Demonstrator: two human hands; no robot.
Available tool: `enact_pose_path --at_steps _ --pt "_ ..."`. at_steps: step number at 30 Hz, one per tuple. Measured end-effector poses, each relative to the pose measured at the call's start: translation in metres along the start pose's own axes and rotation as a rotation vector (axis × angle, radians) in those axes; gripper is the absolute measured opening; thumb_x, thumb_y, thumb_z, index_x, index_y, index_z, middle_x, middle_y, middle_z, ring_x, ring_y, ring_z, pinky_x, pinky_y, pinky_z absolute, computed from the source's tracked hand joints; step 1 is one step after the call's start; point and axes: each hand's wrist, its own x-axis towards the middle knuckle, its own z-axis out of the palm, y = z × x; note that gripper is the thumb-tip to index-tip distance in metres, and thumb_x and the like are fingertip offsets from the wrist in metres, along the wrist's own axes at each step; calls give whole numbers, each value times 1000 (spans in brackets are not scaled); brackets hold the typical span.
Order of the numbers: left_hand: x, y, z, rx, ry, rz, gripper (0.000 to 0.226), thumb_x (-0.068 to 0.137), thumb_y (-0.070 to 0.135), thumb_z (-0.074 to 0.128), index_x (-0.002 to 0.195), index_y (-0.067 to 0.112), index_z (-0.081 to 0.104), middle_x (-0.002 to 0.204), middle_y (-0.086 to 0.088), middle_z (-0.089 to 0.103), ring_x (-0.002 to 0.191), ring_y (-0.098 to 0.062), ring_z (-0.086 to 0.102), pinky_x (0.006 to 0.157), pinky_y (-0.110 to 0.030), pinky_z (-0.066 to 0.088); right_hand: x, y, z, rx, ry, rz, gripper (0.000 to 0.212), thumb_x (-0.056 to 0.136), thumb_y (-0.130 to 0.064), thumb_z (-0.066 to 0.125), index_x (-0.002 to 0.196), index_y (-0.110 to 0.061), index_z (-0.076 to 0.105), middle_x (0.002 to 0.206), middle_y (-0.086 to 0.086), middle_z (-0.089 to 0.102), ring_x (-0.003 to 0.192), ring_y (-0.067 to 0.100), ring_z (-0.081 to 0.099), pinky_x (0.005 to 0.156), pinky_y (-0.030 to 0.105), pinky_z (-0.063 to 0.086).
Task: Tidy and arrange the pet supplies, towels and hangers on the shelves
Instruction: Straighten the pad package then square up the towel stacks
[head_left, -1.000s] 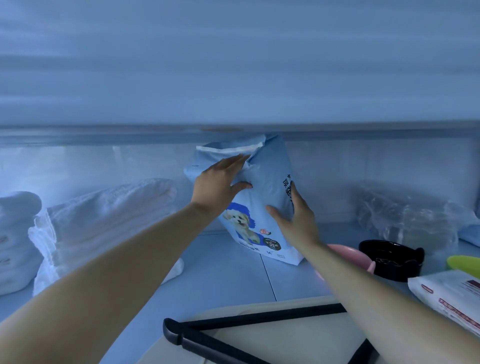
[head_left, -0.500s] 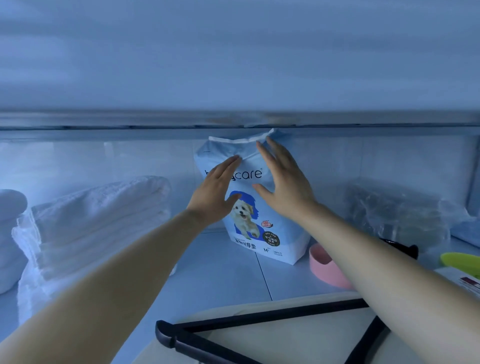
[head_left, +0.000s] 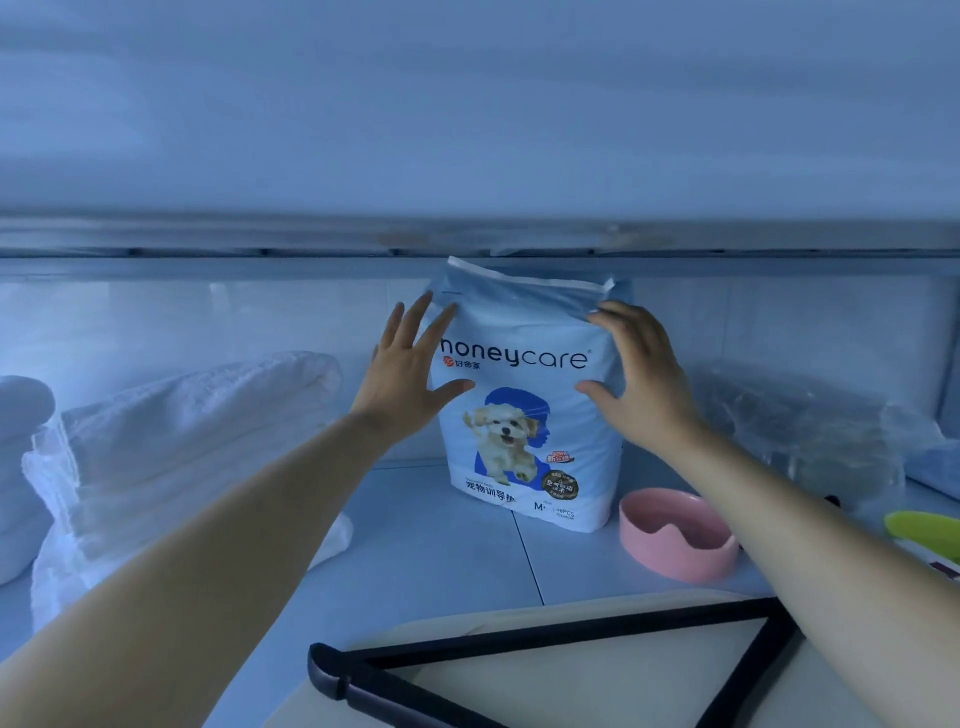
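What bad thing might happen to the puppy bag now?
The puppy bag stands tall, with the left hand and right hand only at its sides; it might topple forward. The pink bowl sits right beside its base, close to the right forearm, so pulling back might knock it.

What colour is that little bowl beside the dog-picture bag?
Pink. The bowl shows clearly in the head view, right of the bag.

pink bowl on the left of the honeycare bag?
No, the pink bowl sits just to the right of the honeycare pet pad bag, close beside its lower right corner.
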Motion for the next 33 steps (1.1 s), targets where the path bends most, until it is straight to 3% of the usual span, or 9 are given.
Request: enact_pose_path --at_steps 3,7,9,15,20,24,30,31,33 --pt "3 7 -4 -95 116 19 77 80 45 67 144 38 25 157 4 4 145 -26 3 110 -43 23 -6 7 -7 53 3 -12 68 66 -13 83 124 -5 48 132 12 46 126 22 38 109 16 23" --pt "4 16 -6 -215 148 5 73 75 42 73 139 35 37 150 1 19 134 -21 30 103 -34 37 -11 9 -9 150 3 4 72 66 -13 83 126 -11 43 138 6 41 130 17 37 106 35 38" --pt "1 21 -2 -229 168 -5 70 75 41 75 135 32 41 145 0 24 130 -22 34 99 -28 36 -13 11 -7 178 3 24 74 68 -13 81 128 -16 38 141 3 37 133 16 35 103 40 42" --pt "-6 35 -1 -198 208 -63 67 76 39 74 135 30 42 144 0 25 129 -23 33 94 -24 35 -9 19 2 132 17 22 75 70 -15 80 127 -20 32 143 10 37 133 20 36 102 34 40" --pt "-17 55 1 -79 271 -72 59 81 42 68 133 34 43 146 2 27 131 -23 32 76 -24 39 -16 31 5 110 39 102 76 73 -16 78 133 -13 33 145 14 32 134 21 33 98 41 46" --pt "-16 57 -2 -52 230 -72 58 84 39 65 135 35 39 148 3 23 133 -22 29 70 -27 41 -22 31 7 39 18 171 83 76 -24 76 144 -16 28 148 12 27 135 22 30 101 31 36" --pt "-28 32 0 120 195 119 72 86 20 66 143 32 24 152 -8 13 133 -34 33 55 -27 50 -25 15 13 34 -27 237 97 73 -34 76 149 -17 16 152 7 18 139 20 25 101 25 32" --pt "-32 28 4 207 182 157 79 82 14 70 144 30 24 152 -9 13 134 -37 30 57 -30 54 -26 13 14 31 -37 251 99 74 -34 76 149 -18 13 153 6 15 140 19 22 101 25 32" --pt "-39 21 15 435 134 215 94 71 8 77 145 27 22 153 -12 13 138 -40 20 78 -43 55 -29 8 18 17 -60 279 100 75 -37 75 149 -19 10 155 5 10 142 18 18 101 25 33"
